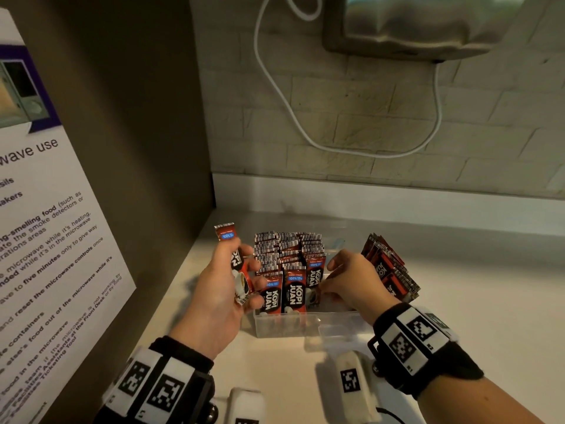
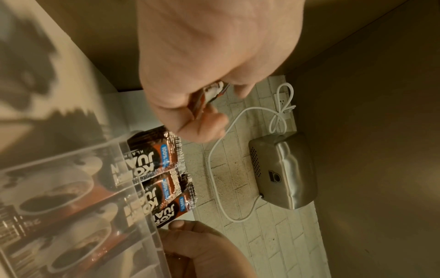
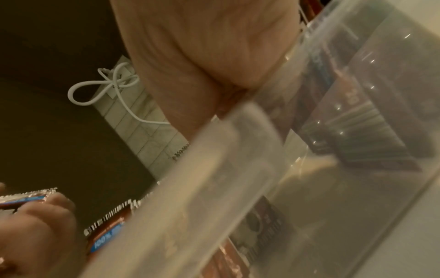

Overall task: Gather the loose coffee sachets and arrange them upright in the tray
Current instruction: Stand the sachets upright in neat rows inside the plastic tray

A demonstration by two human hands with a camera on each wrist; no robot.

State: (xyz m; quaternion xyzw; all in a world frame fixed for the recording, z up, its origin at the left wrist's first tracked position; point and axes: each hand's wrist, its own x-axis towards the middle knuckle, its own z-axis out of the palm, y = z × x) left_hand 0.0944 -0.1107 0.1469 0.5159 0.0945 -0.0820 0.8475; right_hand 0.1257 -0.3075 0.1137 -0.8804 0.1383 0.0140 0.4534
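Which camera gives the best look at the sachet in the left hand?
The head view: the held sachet shows nearly whole in the left hand. The left wrist view shows a sliver between fingers; the right wrist view, a blurred edge.

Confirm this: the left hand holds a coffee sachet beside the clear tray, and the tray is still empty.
Not empty. The head view shows the clear tray already packed with upright sachets. The rest stands: the left hand holds a coffee sachet beside the tray.
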